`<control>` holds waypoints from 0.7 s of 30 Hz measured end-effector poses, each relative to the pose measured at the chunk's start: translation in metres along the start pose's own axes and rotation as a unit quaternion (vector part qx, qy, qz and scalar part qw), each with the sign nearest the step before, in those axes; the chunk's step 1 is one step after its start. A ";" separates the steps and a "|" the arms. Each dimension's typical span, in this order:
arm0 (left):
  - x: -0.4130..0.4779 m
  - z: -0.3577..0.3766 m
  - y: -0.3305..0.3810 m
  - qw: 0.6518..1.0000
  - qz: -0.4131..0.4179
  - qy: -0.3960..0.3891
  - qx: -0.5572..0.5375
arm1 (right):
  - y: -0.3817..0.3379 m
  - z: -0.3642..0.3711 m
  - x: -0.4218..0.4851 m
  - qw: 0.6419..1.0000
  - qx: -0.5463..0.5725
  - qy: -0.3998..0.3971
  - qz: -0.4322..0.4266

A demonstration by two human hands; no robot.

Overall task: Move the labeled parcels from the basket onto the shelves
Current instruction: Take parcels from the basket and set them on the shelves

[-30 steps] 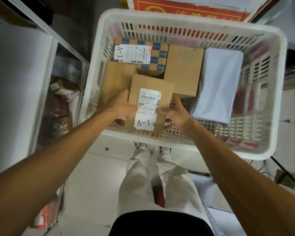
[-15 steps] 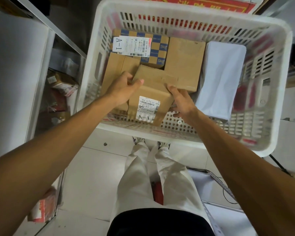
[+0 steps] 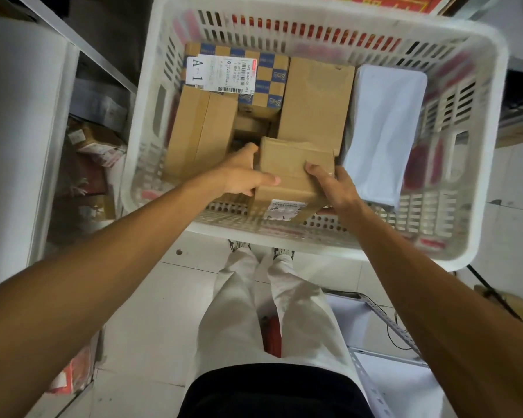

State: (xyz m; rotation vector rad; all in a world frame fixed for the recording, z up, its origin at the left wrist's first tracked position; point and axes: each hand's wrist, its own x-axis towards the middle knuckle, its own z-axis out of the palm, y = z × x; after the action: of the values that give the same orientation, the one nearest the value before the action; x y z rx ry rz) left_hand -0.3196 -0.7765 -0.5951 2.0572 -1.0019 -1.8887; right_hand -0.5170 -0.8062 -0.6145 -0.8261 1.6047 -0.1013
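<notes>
A white slatted basket [image 3: 314,239] stands in front of me with several parcels inside. Both hands hold a small brown cardboard box [image 3: 293,164] at the basket's near wall; its A-1 label [image 3: 286,208] faces me on the low front side. My left hand [image 3: 242,176] grips the box's left side, thumb across its top. My right hand [image 3: 332,185] grips the right side, fingers curled over the top edge. Behind it lie a blue-checkered box with an A-1 label [image 3: 221,74], two plain brown boxes [image 3: 200,134] [image 3: 317,104] and a white soft parcel [image 3: 381,131].
A metal shelf unit [image 3: 52,140] stands on the left, with wrapped parcels [image 3: 91,146] on its lower level. Another shelf frame [image 3: 384,327] lies low at the right. My legs and the tiled floor [image 3: 151,312] are below the basket.
The held box has tipped away from me: its labelled face, first turned up, now faces me low at the near wall. Both hands shifted onto its top.
</notes>
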 end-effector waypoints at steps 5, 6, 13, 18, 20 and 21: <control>0.017 0.013 0.013 0.997 0.002 -0.006 0.075 | 0.016 -0.015 0.004 1.000 0.006 0.019 0.004; 0.020 0.015 0.014 0.993 0.003 0.010 0.116 | 0.018 -0.015 0.005 1.000 -0.008 0.007 0.003; 0.041 0.034 -0.004 0.977 0.022 0.019 0.209 | 0.010 -0.010 0.038 0.990 -0.130 0.049 -0.028; 0.066 0.039 -0.024 0.953 0.003 -0.022 0.301 | 0.018 0.007 0.049 0.960 -0.267 0.079 -0.037; 0.072 0.038 -0.027 0.951 0.010 -0.046 0.305 | 0.019 0.011 0.055 0.961 -0.262 0.083 -0.037; 0.075 0.037 -0.030 0.940 0.028 -0.058 0.335 | 0.018 0.012 0.057 0.962 -0.259 0.083 -0.037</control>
State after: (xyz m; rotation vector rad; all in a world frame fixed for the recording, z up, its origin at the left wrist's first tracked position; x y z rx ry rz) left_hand -0.3458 -0.7856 -0.6795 2.2043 -1.9276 -1.8151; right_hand -0.5128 -0.8196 -0.6735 -1.3084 1.7869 0.2130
